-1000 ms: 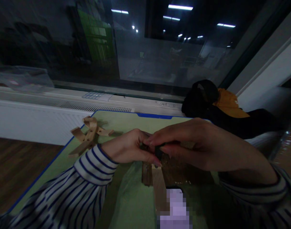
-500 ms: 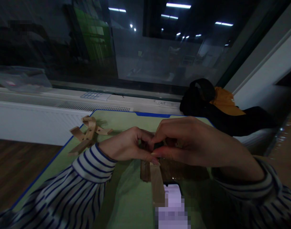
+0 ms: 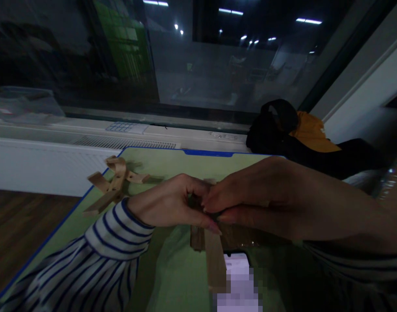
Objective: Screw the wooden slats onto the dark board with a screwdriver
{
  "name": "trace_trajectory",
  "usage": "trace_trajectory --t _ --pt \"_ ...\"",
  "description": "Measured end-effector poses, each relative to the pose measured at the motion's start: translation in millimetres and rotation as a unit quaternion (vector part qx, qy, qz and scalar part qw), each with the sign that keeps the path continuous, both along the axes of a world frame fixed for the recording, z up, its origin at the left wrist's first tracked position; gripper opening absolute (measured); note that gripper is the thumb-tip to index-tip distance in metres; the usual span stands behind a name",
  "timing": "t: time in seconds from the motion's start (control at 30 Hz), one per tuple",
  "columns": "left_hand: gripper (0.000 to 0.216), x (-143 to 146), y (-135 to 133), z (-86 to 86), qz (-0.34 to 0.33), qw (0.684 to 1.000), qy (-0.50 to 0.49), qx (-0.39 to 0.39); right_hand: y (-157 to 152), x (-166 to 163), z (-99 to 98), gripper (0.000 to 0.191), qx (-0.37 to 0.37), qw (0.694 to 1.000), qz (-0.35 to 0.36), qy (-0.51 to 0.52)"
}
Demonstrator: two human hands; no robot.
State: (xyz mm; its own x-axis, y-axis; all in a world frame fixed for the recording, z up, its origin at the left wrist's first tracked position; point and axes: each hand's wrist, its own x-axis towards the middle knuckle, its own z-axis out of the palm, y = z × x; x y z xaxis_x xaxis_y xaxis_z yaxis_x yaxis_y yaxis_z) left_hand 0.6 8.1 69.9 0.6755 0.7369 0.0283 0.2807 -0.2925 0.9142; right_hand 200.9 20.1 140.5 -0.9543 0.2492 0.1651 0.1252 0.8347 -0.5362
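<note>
My left hand (image 3: 175,201) is closed around a flat, pale wooden strip (image 3: 215,262), its thumb pressing on the near side. The strip slants down toward me over a brown, shiny slab (image 3: 240,236). From the right, my right hand (image 3: 266,199) meets it with thumb and fingers pinched together at the strip's upper part. What those fingertips hold is hidden and too dark to name. On the left side of the table lies an assembled wooden piece (image 3: 116,184) with several arms, a curved part and small holes.
A lit phone (image 3: 237,262) lies beside the strip on the green, blue-edged table (image 3: 159,158). Behind are a radiator (image 3: 48,167) and a window sill with a clear plastic container (image 3: 24,104). A black and orange bag (image 3: 312,132) rests at the back right.
My right hand has turned and shifted slightly, and its fingertips now hide the small dark thing seen between them earlier. My left hand keeps its hold on the strip.
</note>
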Motion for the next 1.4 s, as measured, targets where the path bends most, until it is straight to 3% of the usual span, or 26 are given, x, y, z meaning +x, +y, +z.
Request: trace_trajectory --t 0.23,0.4,0.47,0.63,0.73,0.93,1.17,1.27,1.4 --pt "0.01 -3 4 -3.3 -0.068 0.996 -0.04 -0.037 -3 -4 1.8 0.019 0.015 0.999 -0.049 -0.019" --pt "0.015 -4 5 -4.8 -0.088 0.996 -0.02 -0.015 -4 -6 0.4 0.016 0.046 0.998 -0.05 -0.005" --pt "0.013 -3 4 -1.5 -0.079 0.997 -0.011 0.006 -4 -6 0.4 0.013 0.057 0.997 -0.053 -0.006" --pt "0.013 1 1 6.6 0.015 0.995 0.047 0.089 -2 -6 0.0 0.013 0.082 0.994 -0.072 -0.017" --pt "0.017 0 1 5.0 0.02 0.992 0.06 0.109 0 -4 0.4 0.019 0.072 0.995 -0.067 -0.017" --pt "0.009 -2 1 2.6 0.005 0.998 0.04 0.04 -2 -1 3.2 0.022 0.027 0.999 -0.036 -0.026" --pt "0.008 -4 1 -0.5 -0.06 0.997 -0.019 -0.053 -4 -7 -0.8 0.017 0.057 0.998 -0.031 -0.006" --pt "0.008 -6 1 0.2 -0.047 0.998 -0.006 -0.048 -5 -9 -1.9 0.016 0.065 0.997 -0.038 0.003" --pt "0.012 -7 1 4.5 -0.009 0.999 0.03 0.022 -6 -10 -1.8 0.018 0.069 0.996 -0.061 -0.021"
